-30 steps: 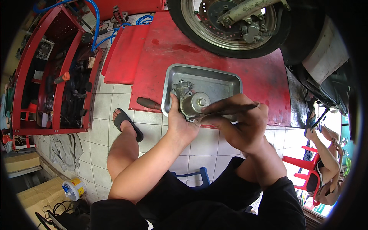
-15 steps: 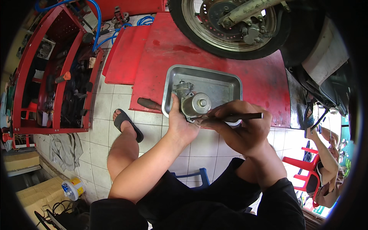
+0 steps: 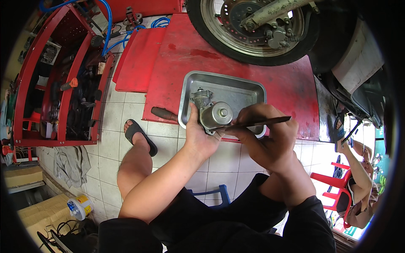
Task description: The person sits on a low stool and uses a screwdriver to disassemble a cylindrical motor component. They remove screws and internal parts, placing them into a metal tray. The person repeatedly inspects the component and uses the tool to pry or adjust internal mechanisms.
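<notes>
My left hand (image 3: 200, 137) grips a grey metal carburetor (image 3: 216, 114) from its near left side, the thumb up along the body. The carburetor is held over the left part of a shallow steel tray (image 3: 260, 90), its round bowl with a central bolt facing up. In my right hand (image 3: 272, 137) is a thin, dark, flat tool (image 3: 278, 120), pinched between thumb and fingers. Its left end reaches the carburetor's lower edge by my left fingertips; the exact contact is hidden. A screwdriver handle (image 3: 163, 114) sticks out just left of the tray.
The tray rests on a stained red platform (image 3: 168, 76) below a motorcycle wheel (image 3: 257, 25). To the left stands a red tool rack (image 3: 63, 105) with a blue hose (image 3: 109, 25). A blue stool (image 3: 223, 195) shows between my legs. At right, another person sits on a red chair (image 3: 337, 185).
The flat tool has turned in my right hand, so its narrow edge now shows and its outer end points slightly higher. The carburetor and my left hand stay nearly where they were.
</notes>
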`<action>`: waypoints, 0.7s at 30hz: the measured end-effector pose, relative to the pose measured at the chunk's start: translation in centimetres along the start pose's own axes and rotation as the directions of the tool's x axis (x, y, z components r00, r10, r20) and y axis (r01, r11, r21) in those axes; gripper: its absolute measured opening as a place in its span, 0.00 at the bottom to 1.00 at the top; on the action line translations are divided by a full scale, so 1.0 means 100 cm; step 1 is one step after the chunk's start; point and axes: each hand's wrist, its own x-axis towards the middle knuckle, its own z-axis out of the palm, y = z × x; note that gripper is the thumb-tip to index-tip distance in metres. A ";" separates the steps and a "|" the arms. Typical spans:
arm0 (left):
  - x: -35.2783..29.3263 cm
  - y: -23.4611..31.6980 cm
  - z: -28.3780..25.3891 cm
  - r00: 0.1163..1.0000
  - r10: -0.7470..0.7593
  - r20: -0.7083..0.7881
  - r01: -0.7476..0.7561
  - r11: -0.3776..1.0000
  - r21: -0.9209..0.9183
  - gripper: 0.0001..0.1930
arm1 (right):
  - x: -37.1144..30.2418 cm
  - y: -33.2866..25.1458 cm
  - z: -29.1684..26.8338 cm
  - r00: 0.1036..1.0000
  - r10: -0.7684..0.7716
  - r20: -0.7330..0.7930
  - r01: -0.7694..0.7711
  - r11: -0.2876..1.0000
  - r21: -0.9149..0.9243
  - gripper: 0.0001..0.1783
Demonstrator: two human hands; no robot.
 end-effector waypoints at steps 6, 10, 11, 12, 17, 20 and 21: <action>0.001 -0.002 -0.002 1.000 -0.019 0.001 0.019 1.000 -0.010 0.35 | 0.004 -0.012 0.003 0.999 0.024 0.043 -0.033 0.974 0.224 0.23; 0.003 -0.001 -0.006 0.999 -0.042 0.012 0.042 0.997 -0.066 0.35 | -0.005 -0.001 -0.001 0.997 0.000 0.080 -0.010 0.992 0.123 0.24; 0.001 -0.001 -0.005 0.998 -0.034 0.060 0.036 0.999 -0.040 0.35 | -0.003 -0.002 -0.003 0.998 0.032 0.054 -0.037 0.996 0.080 0.21; 0.000 -0.003 -0.002 0.999 -0.023 0.042 0.025 0.999 -0.034 0.35 | 0.000 -0.005 -0.004 0.998 0.064 0.026 -0.064 0.997 0.038 0.18; -0.002 -0.009 0.006 0.999 0.040 -0.017 -0.040 0.999 -0.003 0.35 | 0.006 -0.012 0.012 0.977 0.177 -0.118 -0.126 0.930 0.345 0.15; 0.004 -0.004 -0.002 0.999 -0.040 -0.003 0.040 0.999 -0.024 0.36 | 0.003 -0.007 -0.003 0.998 0.056 0.027 -0.060 0.979 0.194 0.14; 0.004 -0.004 -0.005 0.999 -0.036 0.017 0.036 0.999 -0.026 0.36 | 0.002 -0.010 -0.004 0.996 0.083 0.017 -0.084 0.991 0.102 0.12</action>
